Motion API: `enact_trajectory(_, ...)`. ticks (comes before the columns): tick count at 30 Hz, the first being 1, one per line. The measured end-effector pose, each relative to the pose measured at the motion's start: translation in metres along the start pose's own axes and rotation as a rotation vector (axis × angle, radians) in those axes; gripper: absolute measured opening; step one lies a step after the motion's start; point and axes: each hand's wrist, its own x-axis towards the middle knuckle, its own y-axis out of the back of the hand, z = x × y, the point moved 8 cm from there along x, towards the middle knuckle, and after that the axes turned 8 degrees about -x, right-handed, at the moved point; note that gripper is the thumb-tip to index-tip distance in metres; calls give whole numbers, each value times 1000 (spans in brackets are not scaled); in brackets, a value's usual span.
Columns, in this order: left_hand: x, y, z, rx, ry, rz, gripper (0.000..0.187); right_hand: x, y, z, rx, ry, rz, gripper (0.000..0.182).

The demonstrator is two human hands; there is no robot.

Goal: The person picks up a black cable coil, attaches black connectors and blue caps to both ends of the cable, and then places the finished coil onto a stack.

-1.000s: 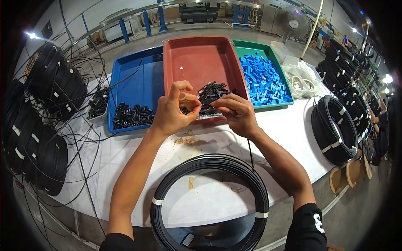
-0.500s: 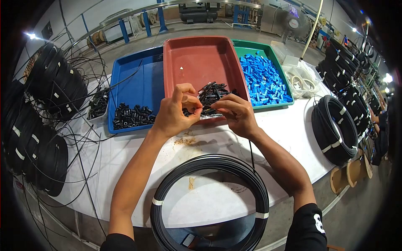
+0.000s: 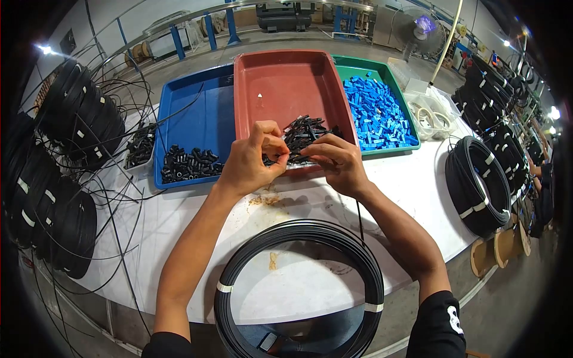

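Observation:
Both hands meet in front of the red tray (image 3: 280,77), fingertips almost touching. My left hand (image 3: 253,158) is closed in a pinch, thumb against forefinger; what sits in it is too small to make out. My right hand (image 3: 335,164) pinches a thin dark piece, seemingly the end of the black cable (image 3: 360,224) that runs up from the coil behind the wrist. Below the hands, the coil of black cable (image 3: 224,310), bound with white tape, leans at the table's front edge. Small black parts (image 3: 305,128) lie heaped in the red tray just beyond the fingers.
A blue tray (image 3: 197,119) with short black fittings (image 3: 188,166) stands left, a green tray (image 3: 382,67) of blue pieces (image 3: 379,113) right. Clear tubs (image 3: 430,116) flank them. Cable coils (image 3: 477,185) stand right; stacked coils (image 3: 77,119) with loose strands crowd the left.
The hands stay pinched together in nearly the same place. The view has shifted very slightly; nothing is visibly taken up or let go.

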Motion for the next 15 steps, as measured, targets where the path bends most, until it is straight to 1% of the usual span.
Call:
enact_trajectory(4,0,-1,1,31,6,-7,51,0,0,0,0,-22,-19,42)
enact_trajectory(7,-1,-1,0,9,42,-15,51,0,2,-2,-2,21,10,41)
enact_trajectory(9,-3,-4,-1,62,60,-68,50,-1,3,-8,-124,74,-8,41)
enact_trajectory(10,-4,-3,-1,62,60,-68,50,-1,3,-9,-124,73,-9,41)
enact_trajectory(12,-7,-13,3,250,-33,-204,48,-3,0,-13,-203,104,-20,41)
enact_trajectory(13,-7,-14,4,251,-32,-205,48,-4,-1,-14,-201,104,-19,41)
enact_trajectory(15,-8,-10,4,151,2,-141,48,-4,0,-8,-87,-11,15,40)
